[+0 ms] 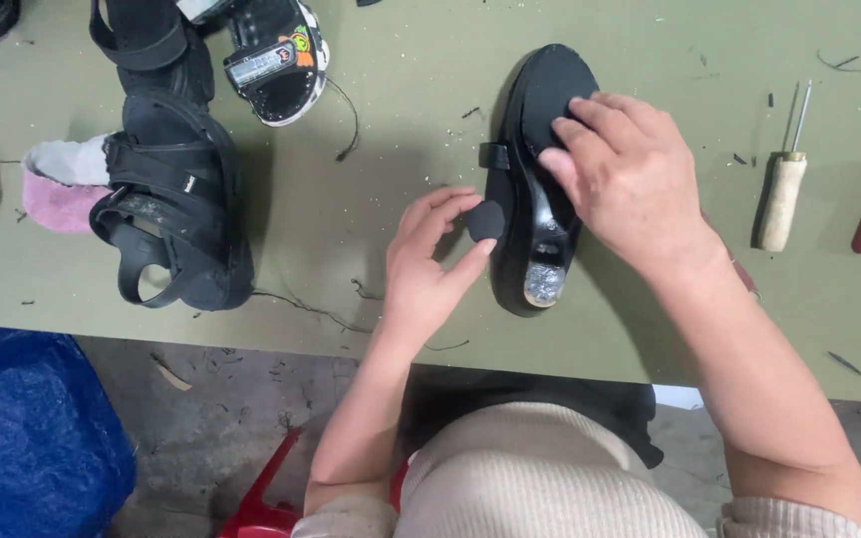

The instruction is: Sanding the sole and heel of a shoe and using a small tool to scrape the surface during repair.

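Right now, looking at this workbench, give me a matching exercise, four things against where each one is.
Things:
1. small black heel piece
2. black shoe
3. wooden-handled awl
4. black strappy sandals

Places:
A. under the right hand
B. pinched in the left hand
C. far left of the green table
D. lying right of the right hand

Pairs: 1-B, 2-A, 3-D, 4-C
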